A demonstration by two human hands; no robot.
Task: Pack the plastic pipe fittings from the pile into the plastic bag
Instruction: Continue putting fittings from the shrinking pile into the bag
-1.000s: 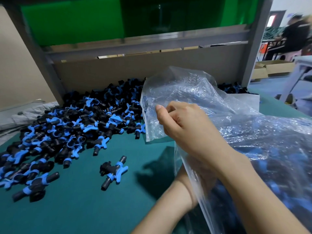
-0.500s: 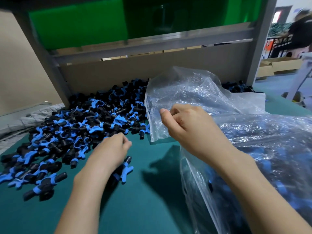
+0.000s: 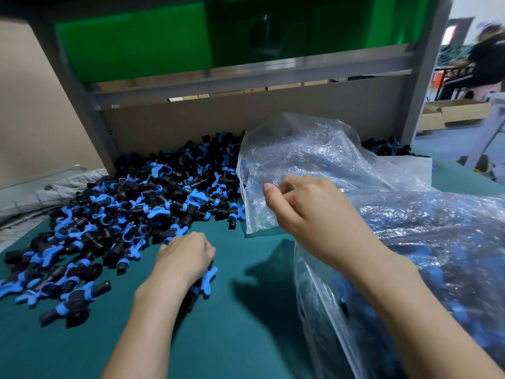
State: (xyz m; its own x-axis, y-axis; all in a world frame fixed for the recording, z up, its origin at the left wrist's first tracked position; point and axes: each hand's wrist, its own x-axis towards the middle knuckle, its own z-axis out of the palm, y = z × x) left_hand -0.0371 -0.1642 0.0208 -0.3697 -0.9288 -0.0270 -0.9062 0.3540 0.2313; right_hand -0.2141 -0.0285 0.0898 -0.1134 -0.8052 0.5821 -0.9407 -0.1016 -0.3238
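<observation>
Your left hand (image 3: 185, 258) curls knuckles-up round one loose fitting (image 3: 205, 280) on the mat (image 3: 246, 337). At three o'clock of it, your right hand (image 3: 308, 214) pinches the bag (image 3: 410, 228) open. The bag looks well filled, but a big pile (image 3: 131, 209) at eleven o'clock is left to pack.

Crinkled glossy clear plastic bag (image 3: 314, 160), matt teal cloth table (image 3: 240, 337), smooth black-and-blue plastic fittings (image 3: 142, 209).

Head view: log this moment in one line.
left hand grips loose fitting | right hand pinches plastic bag rim | pile beside bag
</observation>
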